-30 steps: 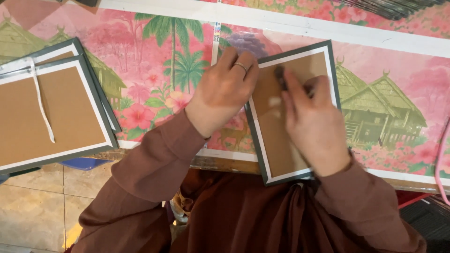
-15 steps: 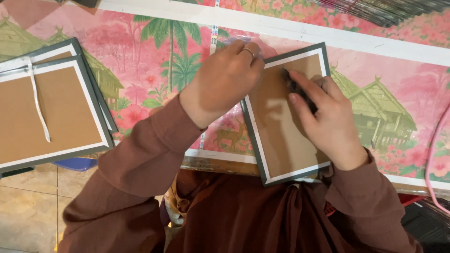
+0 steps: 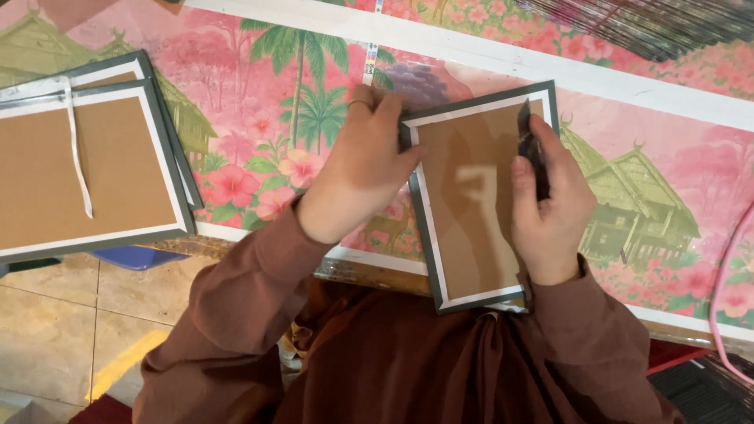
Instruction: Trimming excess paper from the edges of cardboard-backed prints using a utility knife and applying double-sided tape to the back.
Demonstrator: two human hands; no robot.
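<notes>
A grey picture frame (image 3: 471,196) lies face down on the table, its brown cardboard back edged in white. My left hand (image 3: 361,169) presses on the frame's upper left corner, a ring on one finger. My right hand (image 3: 550,208) rests along the frame's right edge and grips a small dark tool (image 3: 532,153) pointed at the upper right corner. The frame's lower end hangs over the table's front edge, above my brown sleeves.
A stack of similar frames (image 3: 86,165) lies face down at the left, with a white strip (image 3: 77,157) across the top one. The table wears a pink flowered cloth (image 3: 267,102). A pink cord (image 3: 722,267) runs down the right. Tiled floor (image 3: 63,314) shows below left.
My right hand has slid from the middle of the cardboard back to the frame's right edge. My left hand has shifted up to the upper left corner. The frame has turned a little.
</notes>
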